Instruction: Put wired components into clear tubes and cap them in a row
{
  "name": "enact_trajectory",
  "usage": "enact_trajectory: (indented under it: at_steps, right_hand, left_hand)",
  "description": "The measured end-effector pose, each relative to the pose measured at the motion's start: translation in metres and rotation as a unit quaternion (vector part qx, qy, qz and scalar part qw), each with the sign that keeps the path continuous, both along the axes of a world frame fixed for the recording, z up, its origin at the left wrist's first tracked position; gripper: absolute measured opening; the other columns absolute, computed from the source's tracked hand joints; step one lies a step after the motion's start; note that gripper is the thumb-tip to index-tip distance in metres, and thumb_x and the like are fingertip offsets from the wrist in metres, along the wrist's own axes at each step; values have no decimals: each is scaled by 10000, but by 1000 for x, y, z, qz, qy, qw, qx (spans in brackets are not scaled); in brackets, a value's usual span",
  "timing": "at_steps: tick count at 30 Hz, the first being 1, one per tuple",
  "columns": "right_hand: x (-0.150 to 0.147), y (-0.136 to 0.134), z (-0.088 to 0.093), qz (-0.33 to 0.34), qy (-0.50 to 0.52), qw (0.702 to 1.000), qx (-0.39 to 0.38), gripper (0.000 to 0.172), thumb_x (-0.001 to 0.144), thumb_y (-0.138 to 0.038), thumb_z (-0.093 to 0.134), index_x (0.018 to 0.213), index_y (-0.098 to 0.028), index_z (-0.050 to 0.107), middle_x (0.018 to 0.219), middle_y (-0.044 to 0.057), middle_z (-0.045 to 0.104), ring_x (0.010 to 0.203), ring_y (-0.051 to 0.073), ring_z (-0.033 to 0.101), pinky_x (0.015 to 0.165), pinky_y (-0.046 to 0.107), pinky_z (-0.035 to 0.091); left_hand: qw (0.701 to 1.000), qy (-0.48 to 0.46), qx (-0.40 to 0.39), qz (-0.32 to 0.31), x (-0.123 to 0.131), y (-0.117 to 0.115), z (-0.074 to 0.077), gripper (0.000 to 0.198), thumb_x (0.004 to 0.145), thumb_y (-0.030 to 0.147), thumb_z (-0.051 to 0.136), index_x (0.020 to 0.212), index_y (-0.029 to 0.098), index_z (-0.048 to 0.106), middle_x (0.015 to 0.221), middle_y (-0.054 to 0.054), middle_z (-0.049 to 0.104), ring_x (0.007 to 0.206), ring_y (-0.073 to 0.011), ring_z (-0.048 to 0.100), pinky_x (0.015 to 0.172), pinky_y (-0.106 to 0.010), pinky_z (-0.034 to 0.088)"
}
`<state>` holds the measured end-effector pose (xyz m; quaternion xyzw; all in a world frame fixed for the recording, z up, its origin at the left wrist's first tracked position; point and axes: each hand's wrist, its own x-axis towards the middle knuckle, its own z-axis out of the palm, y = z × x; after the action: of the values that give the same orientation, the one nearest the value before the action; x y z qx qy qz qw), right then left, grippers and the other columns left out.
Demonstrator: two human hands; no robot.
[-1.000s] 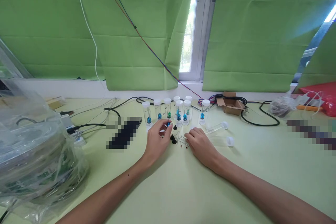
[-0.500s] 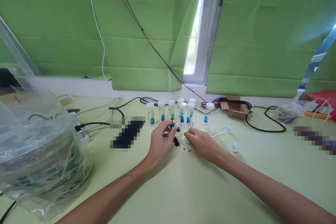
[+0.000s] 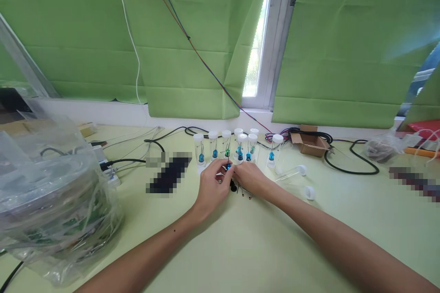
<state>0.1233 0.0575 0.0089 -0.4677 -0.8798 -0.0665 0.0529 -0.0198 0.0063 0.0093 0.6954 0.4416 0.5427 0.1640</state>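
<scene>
My left hand [image 3: 212,187] rests on the pale green table and pinches a small blue LED [image 3: 228,165] between thumb and fingertips. My right hand [image 3: 250,177] has come up beside it, its fingertips touching the same LED. Under the hands lie a few black parts [image 3: 233,187] and thin wire-legged components [image 3: 244,192]. Just behind stands a row of several clear capped tubes [image 3: 240,149], each with a blue or green LED inside. An open tube [image 3: 291,173] lies on its side to the right, its white cap [image 3: 310,192] loose nearby.
A clear plastic bag over stacked gear [image 3: 51,206] fills the left. Black cables [image 3: 347,158] and a small cardboard box [image 3: 309,143] lie along the back by the window sill. Green blinds hang behind. A bagged object [image 3: 380,149] sits far right.
My right hand has slid left from the loose components to meet my left hand at the blue LED. The camera has shifted slightly.
</scene>
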Motion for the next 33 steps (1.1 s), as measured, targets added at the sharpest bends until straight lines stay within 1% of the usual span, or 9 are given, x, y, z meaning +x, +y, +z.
enact_trajectory:
  at_steps: [7, 11, 15, 18, 23, 25, 27, 31, 33]
  right_hand:
    - [-3, 4, -3, 11, -2, 1000, 4, 147, 871, -68, 496, 905, -134, 623, 789, 117, 707, 719, 216, 680, 597, 257, 381]
    - [1, -6, 4, 15, 39, 999, 22, 155, 928, -112, 454, 1003, -143, 586, 831, 107, 712, 739, 209, 671, 598, 254, 374]
    - [15, -30, 6, -3, 107, 993, 40, 211, 1010, -204, 339, 983, -165, 544, 817, 67, 695, 703, 184, 642, 574, 251, 354]
    - [28, -51, -1, 10, 308, 951, 20, 180, 1006, -270, 387, 917, -197, 526, 691, -5, 627, 587, 145, 560, 563, 237, 348]
    - [38, -69, -7, 7, 492, 870, -34, 190, 979, -326, 433, 840, -212, 495, 588, -52, 501, 508, 115, 453, 524, 227, 342]
    - [37, -70, -6, -2, 544, 837, -57, 195, 967, -356, 452, 838, -214, 484, 592, -53, 498, 499, 112, 456, 512, 227, 355]
    - [35, -70, -5, -4, 580, 811, -76, 200, 957, -378, 467, 841, -216, 477, 605, -52, 506, 492, 108, 465, 503, 226, 367]
    - [31, -71, -9, -1, 612, 783, -116, 217, 945, -404, 484, 831, -220, 470, 588, -61, 500, 465, 105, 466, 482, 225, 382]
    - [30, -71, -12, 2, 621, 771, -140, 229, 941, -421, 486, 829, -222, 470, 585, -61, 505, 449, 105, 465, 464, 226, 382]
  left_hand:
    - [1000, 8, -2, -1, 0, -1, 1, 137, 889, 292, 544, 919, 189, 629, 897, -44, 634, 716, -127, 558, 589, -211, 507]
    - [1000, 0, -6, -7, 1, -2, 2, 153, 885, 304, 548, 923, 183, 634, 889, -47, 636, 710, -130, 561, 569, -211, 500]
    - [999, -1, -34, -24, 3, -4, 0, 175, 879, 321, 558, 940, 180, 640, 873, -49, 651, 681, -131, 560, 552, -218, 482]
    - [997, 3, -68, -48, 6, -8, -3, 189, 869, 337, 576, 945, 179, 645, 863, -49, 663, 657, -132, 569, 567, -235, 478]
    - [980, -12, -161, -120, 14, -16, -8, 223, 867, 384, 583, 936, 182, 647, 656, -1, 612, 507, -117, 530, 495, -240, 428]
    - [965, -37, -207, -160, 17, -19, -8, 238, 871, 404, 578, 914, 179, 643, 593, 16, 580, 453, -109, 500, 466, -242, 416]
    - [947, -77, -248, -190, 20, -20, -8, 253, 851, 415, 603, 899, 170, 642, 625, 3, 594, 482, -121, 527, 449, -243, 428]
    - [909, -146, -316, -231, 22, -21, -2, 283, 784, 408, 686, 878, 143, 657, 778, -60, 660, 639, -163, 620, 473, -253, 489]
    - [892, -160, -341, -250, 21, -21, 2, 292, 766, 391, 714, 890, 130, 669, 791, -81, 680, 676, -173, 640, 518, -263, 515]
